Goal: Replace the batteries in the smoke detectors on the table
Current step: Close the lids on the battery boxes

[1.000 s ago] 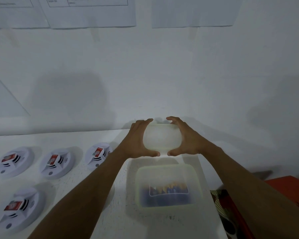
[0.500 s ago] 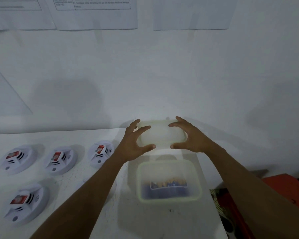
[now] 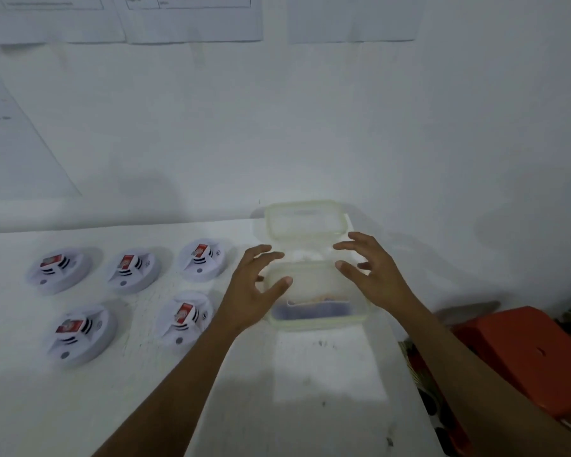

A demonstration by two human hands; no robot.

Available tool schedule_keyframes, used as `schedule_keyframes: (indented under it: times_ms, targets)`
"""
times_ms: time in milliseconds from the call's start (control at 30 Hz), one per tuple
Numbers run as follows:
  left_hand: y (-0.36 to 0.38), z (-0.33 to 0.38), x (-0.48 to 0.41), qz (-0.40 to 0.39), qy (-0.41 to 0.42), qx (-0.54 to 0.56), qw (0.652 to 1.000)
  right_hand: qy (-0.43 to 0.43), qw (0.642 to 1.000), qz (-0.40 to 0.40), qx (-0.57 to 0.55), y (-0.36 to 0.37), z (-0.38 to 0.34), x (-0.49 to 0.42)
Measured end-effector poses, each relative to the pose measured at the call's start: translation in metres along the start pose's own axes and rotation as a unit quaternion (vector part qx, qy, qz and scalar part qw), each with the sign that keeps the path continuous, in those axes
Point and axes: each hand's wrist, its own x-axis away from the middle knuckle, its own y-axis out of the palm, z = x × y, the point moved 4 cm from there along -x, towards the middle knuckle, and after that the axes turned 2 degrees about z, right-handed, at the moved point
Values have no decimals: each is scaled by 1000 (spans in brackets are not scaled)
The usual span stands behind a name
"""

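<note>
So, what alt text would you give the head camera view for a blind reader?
A person's left hand and right hand, both open, hover over an uncovered clear plastic container on a table, its lid behind it. Five white smoke detectors lie to the left.

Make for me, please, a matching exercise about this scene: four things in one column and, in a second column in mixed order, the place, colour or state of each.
Column one:
1. lid
2. container
3. smoke detectors
4. box at far right

Column two:
A. red-orange
B. open, with dark things inside
C. five, in two rows at left
D. translucent, lying farthest back

Pairs: 1-D; 2-B; 3-C; 4-A.
</note>
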Motion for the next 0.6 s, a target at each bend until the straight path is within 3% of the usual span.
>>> schedule_keyframes:
  times_ms: [267, 600]
  targets:
    - [8, 2, 57, 10, -64, 112, 992, 63, 994, 27, -85, 16, 0, 60]
    - [5, 1, 25, 22, -59, 71, 996, 87, 993, 25, -71, 13, -2, 33]
